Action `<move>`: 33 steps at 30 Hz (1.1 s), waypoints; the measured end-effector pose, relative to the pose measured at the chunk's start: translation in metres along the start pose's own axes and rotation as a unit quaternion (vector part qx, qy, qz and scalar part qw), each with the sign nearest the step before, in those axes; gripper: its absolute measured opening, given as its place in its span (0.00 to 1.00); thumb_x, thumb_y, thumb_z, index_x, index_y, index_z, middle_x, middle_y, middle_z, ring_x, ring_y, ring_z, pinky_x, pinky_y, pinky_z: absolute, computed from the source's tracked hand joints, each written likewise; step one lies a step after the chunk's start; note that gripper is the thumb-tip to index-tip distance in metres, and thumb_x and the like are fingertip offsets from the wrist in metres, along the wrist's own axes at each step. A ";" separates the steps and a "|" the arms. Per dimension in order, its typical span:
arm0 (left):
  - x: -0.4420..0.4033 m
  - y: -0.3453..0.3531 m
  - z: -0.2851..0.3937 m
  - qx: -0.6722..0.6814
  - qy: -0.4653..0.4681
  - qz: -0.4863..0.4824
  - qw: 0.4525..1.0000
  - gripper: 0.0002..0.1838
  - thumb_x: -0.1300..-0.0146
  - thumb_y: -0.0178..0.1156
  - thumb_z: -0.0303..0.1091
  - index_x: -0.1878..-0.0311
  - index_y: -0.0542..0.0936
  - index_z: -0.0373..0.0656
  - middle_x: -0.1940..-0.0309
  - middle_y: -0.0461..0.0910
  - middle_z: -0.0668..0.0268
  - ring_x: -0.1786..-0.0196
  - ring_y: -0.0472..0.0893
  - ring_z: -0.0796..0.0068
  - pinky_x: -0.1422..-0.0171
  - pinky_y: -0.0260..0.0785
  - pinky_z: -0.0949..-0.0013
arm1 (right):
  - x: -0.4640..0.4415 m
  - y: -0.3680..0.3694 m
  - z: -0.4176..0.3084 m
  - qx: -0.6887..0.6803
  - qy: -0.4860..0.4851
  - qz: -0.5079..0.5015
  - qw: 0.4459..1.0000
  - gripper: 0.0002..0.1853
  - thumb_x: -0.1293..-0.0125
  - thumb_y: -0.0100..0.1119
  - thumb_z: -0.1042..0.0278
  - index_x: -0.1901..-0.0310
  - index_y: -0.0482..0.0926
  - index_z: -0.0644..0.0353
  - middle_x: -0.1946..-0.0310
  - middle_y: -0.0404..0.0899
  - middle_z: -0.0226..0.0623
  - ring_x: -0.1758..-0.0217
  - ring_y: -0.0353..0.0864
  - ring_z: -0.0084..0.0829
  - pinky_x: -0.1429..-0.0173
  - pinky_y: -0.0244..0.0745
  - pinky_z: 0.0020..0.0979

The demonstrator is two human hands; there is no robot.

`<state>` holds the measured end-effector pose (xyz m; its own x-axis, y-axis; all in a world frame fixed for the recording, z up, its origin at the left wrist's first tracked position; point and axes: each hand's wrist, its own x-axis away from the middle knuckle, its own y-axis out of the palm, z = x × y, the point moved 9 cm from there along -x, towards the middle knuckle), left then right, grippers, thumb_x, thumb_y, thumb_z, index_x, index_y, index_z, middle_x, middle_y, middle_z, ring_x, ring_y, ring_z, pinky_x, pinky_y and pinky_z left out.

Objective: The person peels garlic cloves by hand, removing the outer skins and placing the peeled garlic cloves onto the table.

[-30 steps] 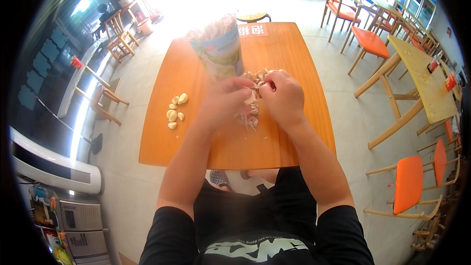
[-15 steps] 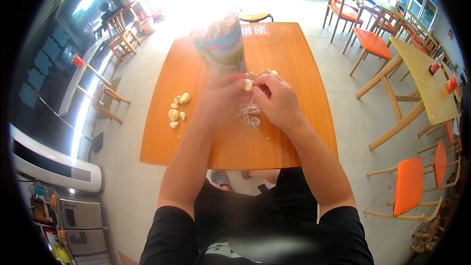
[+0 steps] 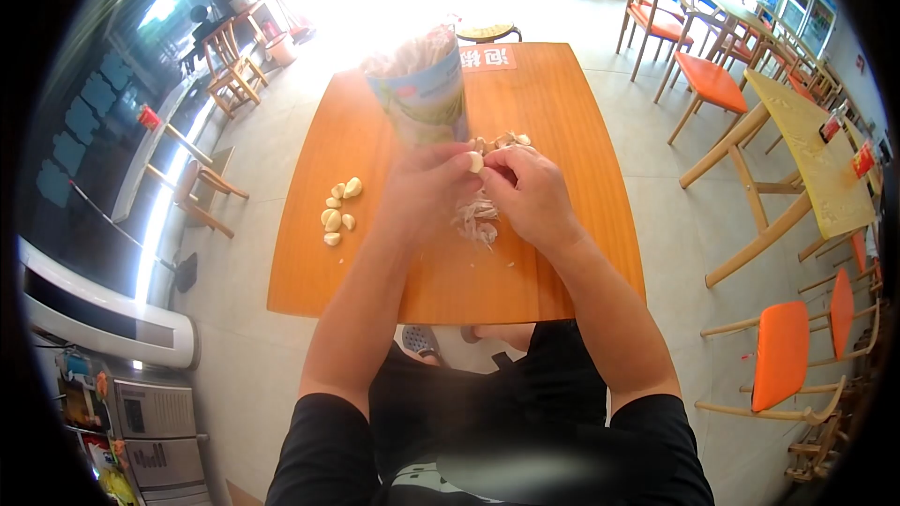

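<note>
A pale garlic clove [image 3: 475, 162] is pinched between the thumb and fingers of my left hand [image 3: 433, 176], above the middle of the table. My right hand [image 3: 531, 189] is closed too, its thumb and forefinger pressed at the clove's right side. Thin papery garlic skins [image 3: 478, 218] lie on the wood just below both hands. Behind the fingers sits a group of unpeeled garlic cloves [image 3: 506, 141], partly covered by my hands. Several peeled cloves [image 3: 333, 215] rest in a loose cluster to the left of my left forearm.
A tall blue-and-white printed bag or tub [image 3: 417, 89], hazy in the glare, stands at the back of the wooden table [image 3: 562, 103], near a red sign [image 3: 487, 58]. Chairs with orange seats [image 3: 710, 82] and a yellow-topped table [image 3: 816, 150] are to the right.
Both hands stay in nearly the same place. The clove turns slightly between the fingers, and my right fingertips shift a little. The things on the table have not visibly moved.
</note>
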<state>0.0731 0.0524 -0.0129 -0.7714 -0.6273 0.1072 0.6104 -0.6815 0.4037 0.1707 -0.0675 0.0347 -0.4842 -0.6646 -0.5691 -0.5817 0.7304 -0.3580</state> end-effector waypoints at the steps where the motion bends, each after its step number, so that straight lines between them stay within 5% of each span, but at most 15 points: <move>1: 0.000 0.000 0.000 0.000 0.000 0.000 1.000 0.10 0.29 0.62 0.25 0.48 0.81 0.33 0.53 0.85 0.56 0.55 0.88 0.67 0.48 0.85 0.67 | 0.000 0.000 -0.001 0.000 -0.008 0.002 1.000 0.06 0.36 0.63 0.69 0.63 0.82 0.64 0.64 0.84 0.45 0.58 0.82 0.46 0.52 0.77 0.42; 25: -0.002 0.000 -0.005 -0.058 0.039 0.022 0.997 0.09 0.33 0.66 0.24 0.51 0.81 0.36 0.57 0.85 0.60 0.58 0.87 0.69 0.49 0.84 0.65 | 0.002 0.000 0.007 0.066 0.019 0.042 0.997 0.04 0.41 0.59 0.71 0.69 0.78 0.62 0.69 0.81 0.46 0.62 0.81 0.49 0.56 0.76 0.45; 33: 0.006 0.002 0.001 -0.161 -0.072 -0.029 0.984 0.08 0.34 0.62 0.23 0.53 0.81 0.35 0.63 0.84 0.61 0.64 0.86 0.71 0.56 0.81 0.70 | -0.002 -0.002 0.003 0.070 -0.002 0.012 0.997 0.05 0.41 0.58 0.70 0.70 0.78 0.61 0.70 0.81 0.45 0.61 0.81 0.48 0.56 0.76 0.45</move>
<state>0.0694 0.0474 -0.0103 -0.8095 -0.5401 0.2301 0.5726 -0.8129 0.1065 0.1750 -0.0674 0.0339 -0.4949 -0.6459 -0.5812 -0.4732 0.7614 -0.4432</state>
